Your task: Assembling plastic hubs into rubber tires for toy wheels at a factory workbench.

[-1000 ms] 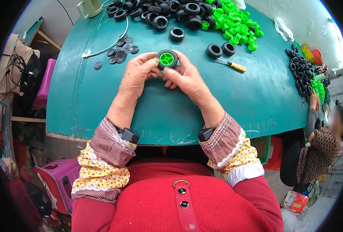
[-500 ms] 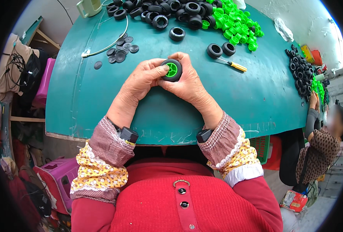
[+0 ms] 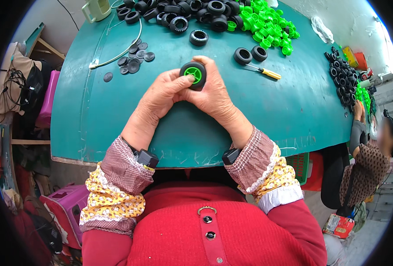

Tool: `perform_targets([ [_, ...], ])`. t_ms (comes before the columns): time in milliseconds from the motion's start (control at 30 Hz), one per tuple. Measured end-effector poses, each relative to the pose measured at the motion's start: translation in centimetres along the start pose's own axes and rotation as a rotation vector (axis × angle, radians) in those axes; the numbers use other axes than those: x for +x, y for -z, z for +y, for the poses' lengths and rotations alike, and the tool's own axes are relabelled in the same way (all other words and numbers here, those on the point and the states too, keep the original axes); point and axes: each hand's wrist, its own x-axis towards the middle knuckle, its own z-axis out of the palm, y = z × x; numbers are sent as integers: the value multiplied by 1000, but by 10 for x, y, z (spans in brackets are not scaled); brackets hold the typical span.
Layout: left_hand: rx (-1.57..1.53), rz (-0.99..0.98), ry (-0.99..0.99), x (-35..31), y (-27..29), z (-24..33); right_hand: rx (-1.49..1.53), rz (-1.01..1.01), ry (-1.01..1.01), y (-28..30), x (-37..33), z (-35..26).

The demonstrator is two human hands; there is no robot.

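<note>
Green-topped table (image 3: pixel 116 119), edge scuffed. Far side: heap of black toy tyres (image 3: pixel 183 11), heap of green wheel hubs (image 3: pixel 267 26). Dark flat discs (image 3: pixel 134 57) beside a pale cord (image 3: pixel 121 53). Two loose tyres (image 3: pixel 251 54) touching a yellow-handled screwdriver (image 3: pixel 265 72).

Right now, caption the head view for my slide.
Both hands, left hand and right hand, grip a black tyre with green hub above the teal table.

The far side of the toy wheel (image 3: pixel 193 73) is covered by the right hand (image 3: pixel 214 95). The black tyre pile (image 3: pixel 178 9) is cut off at the far edge.
</note>
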Motion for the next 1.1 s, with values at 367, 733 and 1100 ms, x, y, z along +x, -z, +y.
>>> perform_targets([
  [367, 249, -57, 37, 3, 11, 4, -13, -226, 45, 11, 5, -3],
  [733, 73, -23, 52, 1, 3, 8, -34, -186, 16, 11, 5, -4],
  [1100, 109, -68, 83, 3, 9, 3, -44, -137, 77, 6, 4, 2],
])
